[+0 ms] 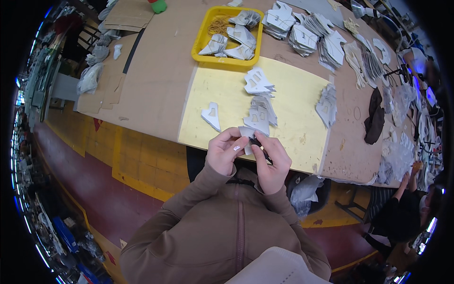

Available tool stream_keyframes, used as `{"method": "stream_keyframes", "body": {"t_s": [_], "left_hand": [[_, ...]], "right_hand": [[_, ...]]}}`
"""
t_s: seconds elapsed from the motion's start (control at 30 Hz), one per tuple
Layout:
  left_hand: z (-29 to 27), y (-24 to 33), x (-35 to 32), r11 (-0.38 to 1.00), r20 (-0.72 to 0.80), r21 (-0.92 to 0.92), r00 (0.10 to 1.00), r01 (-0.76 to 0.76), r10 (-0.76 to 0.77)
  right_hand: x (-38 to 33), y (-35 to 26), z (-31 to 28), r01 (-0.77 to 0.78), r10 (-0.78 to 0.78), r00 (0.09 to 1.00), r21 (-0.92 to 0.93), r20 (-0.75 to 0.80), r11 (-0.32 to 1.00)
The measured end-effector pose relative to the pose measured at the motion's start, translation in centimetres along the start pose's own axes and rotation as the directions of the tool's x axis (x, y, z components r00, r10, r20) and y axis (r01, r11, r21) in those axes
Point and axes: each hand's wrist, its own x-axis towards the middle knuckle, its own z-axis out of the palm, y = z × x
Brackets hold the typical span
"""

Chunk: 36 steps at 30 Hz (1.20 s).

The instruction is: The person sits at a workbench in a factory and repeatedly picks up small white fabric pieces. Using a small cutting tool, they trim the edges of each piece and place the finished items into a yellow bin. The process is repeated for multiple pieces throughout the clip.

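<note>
Close to my body, at the near edge of the yellow sheet (298,142), both hands meet over a small grey-white cut piece (246,132). My left hand (223,150) pinches this piece between thumb and fingers. A slim dark tool (268,159) is gripped in my right hand (273,163), its front end against the piece; its exact kind is hidden by the fingers. Just beyond my fingers lie stacked grey cut pieces with window-like holes (258,116), and farther off a whiter stack (257,81). One single white piece (211,116) lies to their left.
A yellow tray (195,52) with bundled pieces and rubber bands stands at the far edge of the sheet. Another grey stack (326,106) is at right. Many bundles (302,40) fill the far right, near a dark cloth (373,117). A person (402,208) is at lower right.
</note>
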Motion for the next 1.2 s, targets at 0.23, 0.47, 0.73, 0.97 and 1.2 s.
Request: {"method": "stream_keyframes", "body": {"t_s": [0.23,0.47,0.73,0.97,1.2], "left_hand": [[-0.13,0.63,-0.25,1.0,0.023,0.003,1.0,-0.003,0.003],[-0.45,0.6,-0.39,1.0,0.041,0.004,0.999,-0.029,0.029],[0.32,0.99,-0.65,0.996,-0.005,-0.083,0.999,0.036,-0.037],[0.21,0.72,-0.6,0.999,0.014,-0.04,1.0,-0.009,0.009],[0.4,0.69,-0.81,0.993,-0.048,-0.109,0.998,0.043,-0.048]], "right_hand": [[0.02,0.13,-0.1,0.011,-0.011,1.0,0.019,0.019,1.0],[-0.19,-0.1,0.03,-0.018,0.016,1.0,0.071,0.02,0.997],[0.02,-0.01,-0.35,0.02,-0.022,0.999,0.051,0.05,0.999],[-0.05,-0.17,0.03,-0.011,0.01,1.0,0.084,0.01,0.996],[0.03,-0.09,-0.45,-0.008,0.003,0.998,0.076,0.069,0.997]]}}
